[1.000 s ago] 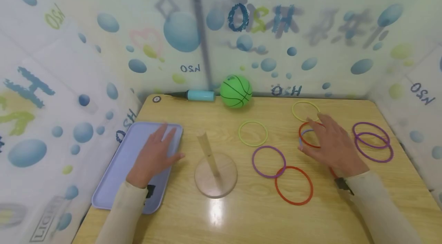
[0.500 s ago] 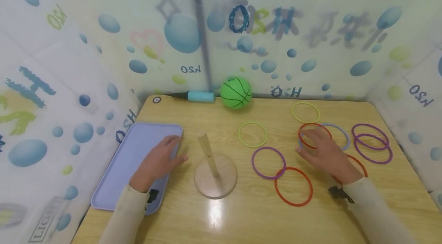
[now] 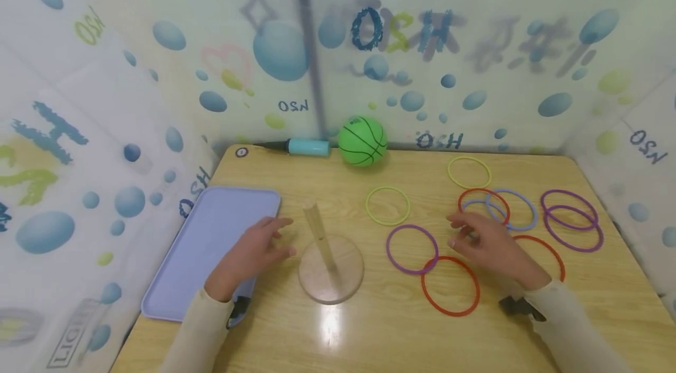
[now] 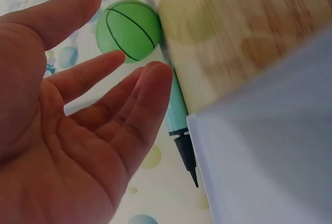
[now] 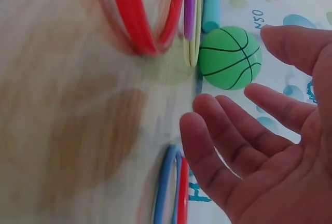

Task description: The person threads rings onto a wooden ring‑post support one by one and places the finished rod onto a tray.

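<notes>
My left hand hovers over the right edge of the lilac tray, fingers relaxed and holding nothing. To its right stands a wooden base with an upright peg. My right hand hangs above the table with loosely bent fingers and nothing in them. Just beyond it, a red ring overlaps two blue rings. Another red ring is partly hidden by the right hand and forearm. Left of that hand, a purple ring overlaps a red ring.
Two yellow rings lie farther back, one near the middle and one at the right. Two overlapping purple rings lie far right. A green ball and a blue hand pump rest against the patterned back wall.
Both hands have drawn back toward the wearer, the left also shifting right toward the peg. The right hand has uncovered the red and blue rings. The rings have not moved.
</notes>
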`<state>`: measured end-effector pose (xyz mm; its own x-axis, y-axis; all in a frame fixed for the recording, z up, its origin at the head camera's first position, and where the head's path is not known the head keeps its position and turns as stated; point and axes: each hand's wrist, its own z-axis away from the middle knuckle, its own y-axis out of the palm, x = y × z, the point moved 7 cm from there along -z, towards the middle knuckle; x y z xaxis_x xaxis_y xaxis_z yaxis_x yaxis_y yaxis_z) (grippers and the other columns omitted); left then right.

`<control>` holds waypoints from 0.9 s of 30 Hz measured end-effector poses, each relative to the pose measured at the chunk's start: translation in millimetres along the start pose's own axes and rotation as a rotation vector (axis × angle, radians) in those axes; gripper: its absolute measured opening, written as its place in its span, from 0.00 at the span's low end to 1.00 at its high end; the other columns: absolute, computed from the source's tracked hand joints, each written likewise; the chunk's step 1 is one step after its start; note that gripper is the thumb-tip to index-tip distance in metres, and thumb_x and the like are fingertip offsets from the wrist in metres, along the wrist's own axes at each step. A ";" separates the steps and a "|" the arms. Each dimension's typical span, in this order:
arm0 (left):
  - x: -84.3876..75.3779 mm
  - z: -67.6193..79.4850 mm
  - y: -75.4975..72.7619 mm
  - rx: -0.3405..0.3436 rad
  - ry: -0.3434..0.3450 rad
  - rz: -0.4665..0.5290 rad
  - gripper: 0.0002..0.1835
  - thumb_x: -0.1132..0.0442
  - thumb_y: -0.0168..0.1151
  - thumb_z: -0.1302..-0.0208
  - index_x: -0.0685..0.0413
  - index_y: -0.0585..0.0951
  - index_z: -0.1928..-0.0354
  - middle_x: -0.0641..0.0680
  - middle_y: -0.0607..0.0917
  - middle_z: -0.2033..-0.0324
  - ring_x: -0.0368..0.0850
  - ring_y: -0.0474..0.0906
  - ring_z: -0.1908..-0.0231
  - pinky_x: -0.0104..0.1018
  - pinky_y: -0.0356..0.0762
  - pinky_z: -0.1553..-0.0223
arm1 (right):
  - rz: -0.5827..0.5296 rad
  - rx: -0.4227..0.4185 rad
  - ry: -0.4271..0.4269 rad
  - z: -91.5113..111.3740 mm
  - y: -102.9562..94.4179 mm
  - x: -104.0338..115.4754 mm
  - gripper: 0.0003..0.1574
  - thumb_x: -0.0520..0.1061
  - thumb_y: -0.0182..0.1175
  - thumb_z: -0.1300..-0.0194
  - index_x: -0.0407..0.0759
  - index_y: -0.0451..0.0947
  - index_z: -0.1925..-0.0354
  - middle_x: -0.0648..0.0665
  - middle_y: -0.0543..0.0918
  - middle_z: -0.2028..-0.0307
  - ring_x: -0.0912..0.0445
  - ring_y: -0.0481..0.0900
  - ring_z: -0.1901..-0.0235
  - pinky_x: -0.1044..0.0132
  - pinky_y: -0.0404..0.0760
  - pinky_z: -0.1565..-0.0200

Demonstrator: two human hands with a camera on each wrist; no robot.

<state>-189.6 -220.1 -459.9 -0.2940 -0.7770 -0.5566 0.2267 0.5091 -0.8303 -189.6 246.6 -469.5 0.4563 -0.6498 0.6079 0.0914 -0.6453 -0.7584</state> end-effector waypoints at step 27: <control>-15.5 -5.5 44.2 0.188 0.050 0.126 0.42 0.58 0.85 0.51 0.52 0.80 0.31 0.55 0.81 0.49 0.53 0.82 0.48 0.48 0.81 0.43 | 0.031 0.234 0.054 6.5 17.2 -1.8 0.10 0.36 0.74 0.38 0.48 0.90 0.59 0.53 0.88 0.64 0.67 0.80 0.64 0.68 0.82 0.62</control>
<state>-180.2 -183.5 -488.0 -0.2973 -0.6898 -0.6601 0.4324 0.5191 -0.7372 -183.1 239.4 -485.2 0.4146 -0.6923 0.5906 0.2837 -0.5184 -0.8067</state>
